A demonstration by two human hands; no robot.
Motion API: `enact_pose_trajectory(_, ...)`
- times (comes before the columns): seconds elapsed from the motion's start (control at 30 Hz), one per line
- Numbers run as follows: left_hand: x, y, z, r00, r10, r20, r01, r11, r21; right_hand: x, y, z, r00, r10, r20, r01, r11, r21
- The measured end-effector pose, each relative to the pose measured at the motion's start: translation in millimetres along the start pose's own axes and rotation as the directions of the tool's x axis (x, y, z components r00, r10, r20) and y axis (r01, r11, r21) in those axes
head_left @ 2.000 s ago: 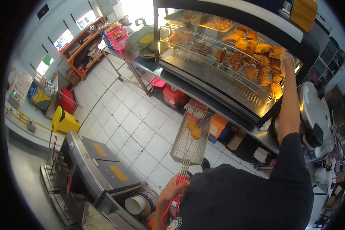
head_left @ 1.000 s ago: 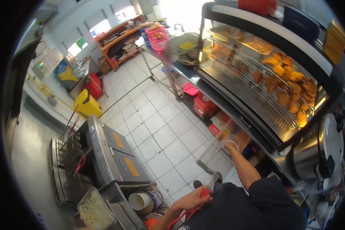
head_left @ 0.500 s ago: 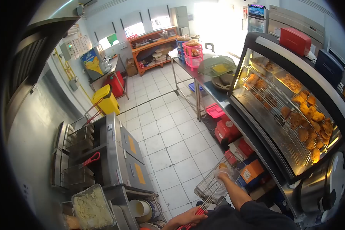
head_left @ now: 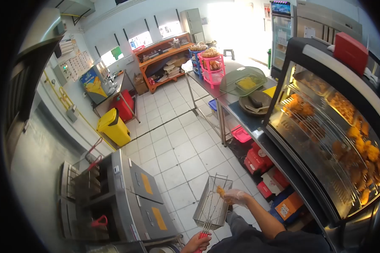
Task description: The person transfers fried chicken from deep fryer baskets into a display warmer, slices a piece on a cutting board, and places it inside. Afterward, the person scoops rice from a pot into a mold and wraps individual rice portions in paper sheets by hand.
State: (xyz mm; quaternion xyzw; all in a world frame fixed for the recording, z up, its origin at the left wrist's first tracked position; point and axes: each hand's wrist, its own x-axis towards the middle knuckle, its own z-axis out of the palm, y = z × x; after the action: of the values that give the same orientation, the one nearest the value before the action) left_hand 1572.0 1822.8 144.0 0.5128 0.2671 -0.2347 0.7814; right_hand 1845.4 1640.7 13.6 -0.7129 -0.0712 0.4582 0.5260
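My left hand [head_left: 196, 243] is closed around the red handle [head_left: 203, 236] of a wire fryer basket [head_left: 202, 203], low in the view. The basket hangs over the tiled floor, its handle end toward me. A clear plastic glove covers my right hand [head_left: 238, 197], which reaches in over the basket's right side. Its fingers are closed on a small golden piece of fried chicken [head_left: 221, 192]. Below the glove, part of the basket's side is covered by my body.
On the right stands a lit glass display warmer [head_left: 325, 139] with fried chicken on racks. Deep fryers [head_left: 114, 189] line the left. Red boxes [head_left: 257, 159] sit under the counter. A yellow bin [head_left: 114, 128] and an orange shelf [head_left: 164, 61] are farther back.
My view has shifted. The basket and both hands have moved up and left, away from the boxes under the counter. The chicken piece stays in my right hand.
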Motion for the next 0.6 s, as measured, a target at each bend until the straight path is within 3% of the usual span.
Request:
enact_pose_trajectory(0.1, 40, 32, -23, 0.991, 0.012, -0.135, -0.037, 0.983, -0.182, 40, -33, -37, 1.000, -0.019, -0.021, 0.021, 0.993, 0.113)
enact_pose_trajectory(0.2, 123, 26, -88, 0.967, 0.058, -0.248, -0.121, 0.962, -0.243, 73, -75, -81, 0.994, -0.099, -0.038, 0.105, 0.872, 0.478)
enact_pose_trajectory(0.23, 135, 37, -94, 0.946, 0.077, -0.314, -0.156, 0.960, -0.234, 105, -69, -97, 0.998, -0.037, -0.043, 0.056, 0.786, 0.615)
enact_pose_trajectory(0.33, 175, 88, -97, 0.886, 0.143, -0.442, -0.232, 0.960, -0.156, 137, -104, -158, 0.979, -0.174, -0.108, 0.202, 0.724, 0.660)
enact_pose_trajectory(0.4, 200, 115, -105, 0.849, 0.178, -0.498, -0.257, 0.962, -0.095, 136, -150, -195, 0.930, -0.230, -0.286, 0.353, 0.775, 0.524)
enact_pose_trajectory(0.5, 249, 155, -118, 0.799, 0.235, -0.553, -0.291, 0.957, -0.013, 153, -214, -251, 0.877, -0.185, -0.443, 0.439, 0.681, 0.586)
enact_pose_trajectory(0.6, 300, 191, -130, 0.754, 0.277, -0.595, -0.309, 0.950, 0.051, 194, -244, -324, 0.762, -0.205, -0.614, 0.625, 0.479, 0.616)
